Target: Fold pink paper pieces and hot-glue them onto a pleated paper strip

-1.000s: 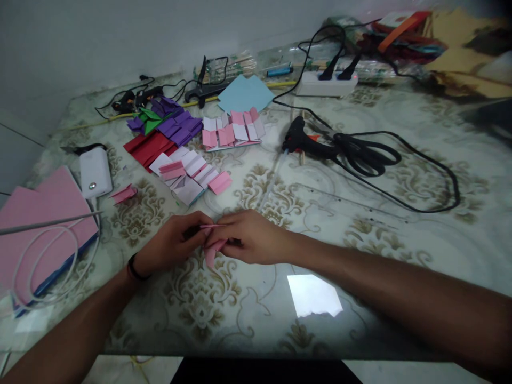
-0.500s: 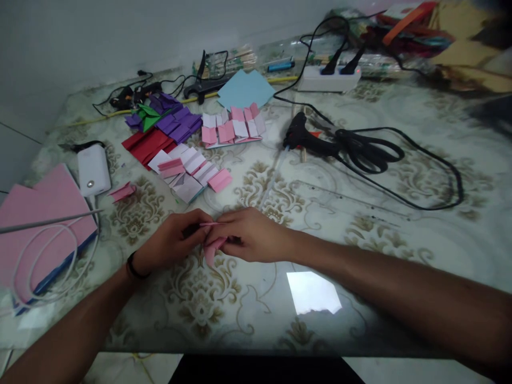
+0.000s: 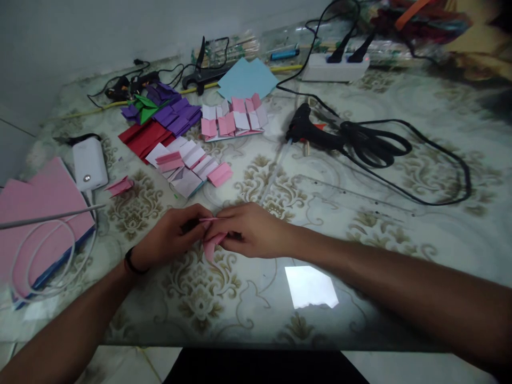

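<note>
A small piece of folded pink paper [image 3: 212, 246] is pinched between my two hands over the patterned table. My left hand [image 3: 178, 232] holds its left side with thumb and fingers together. From the right, my right hand [image 3: 250, 230] grips the same paper, its fingers covering much of it. One pink flap hangs below the fingers. Beyond the hands lie folded pink-and-white paper pieces [image 3: 186, 168], with another such group [image 3: 234, 120] farther back. A single small folded pink piece [image 3: 120, 186] rests to the left.
Pink sheets [image 3: 44, 213] with a coiled white cable lie at left, by a white power bank [image 3: 90, 164]. A black glue gun [image 3: 314, 130] and its cord occupy the right, below a white power strip [image 3: 336, 69]. Light blue paper [image 3: 248, 80] and pliers-like cutters [image 3: 200, 74] sit behind.
The camera view has shifted slightly. Both hands keep hold of the pink paper in nearly the same pose, with no clear change in its folds.
</note>
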Motion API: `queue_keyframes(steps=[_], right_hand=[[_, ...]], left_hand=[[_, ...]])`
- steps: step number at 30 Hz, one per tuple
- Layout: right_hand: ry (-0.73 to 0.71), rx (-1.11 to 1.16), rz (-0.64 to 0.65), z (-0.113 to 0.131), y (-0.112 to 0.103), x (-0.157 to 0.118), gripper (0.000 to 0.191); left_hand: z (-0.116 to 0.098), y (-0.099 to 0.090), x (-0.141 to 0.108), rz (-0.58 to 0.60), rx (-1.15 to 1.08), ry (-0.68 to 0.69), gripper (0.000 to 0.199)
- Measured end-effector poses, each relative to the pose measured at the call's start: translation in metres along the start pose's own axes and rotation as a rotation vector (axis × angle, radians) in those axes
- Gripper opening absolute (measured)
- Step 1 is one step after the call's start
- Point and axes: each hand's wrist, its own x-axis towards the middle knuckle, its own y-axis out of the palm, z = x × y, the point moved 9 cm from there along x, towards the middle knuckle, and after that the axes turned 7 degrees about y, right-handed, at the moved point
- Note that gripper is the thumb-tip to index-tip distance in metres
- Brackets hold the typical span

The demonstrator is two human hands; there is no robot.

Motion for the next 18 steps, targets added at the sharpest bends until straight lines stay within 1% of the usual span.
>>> queue_keyframes(steps=[7, 18], right_hand=[[0.015, -0.003, 0.009, -0.0009, 0.001, 0.0002, 0.023], [0.018, -0.015, 0.021, -0.0012, 0.0007, -0.0006, 0.024]], left_hand=[[-0.0039, -0.002, 0.0009, -0.022, 0.007, 0.026, 0.027], [-0.0097, -0.0032, 0.0036, -0.026, 0.012, 0.04, 0.025]])
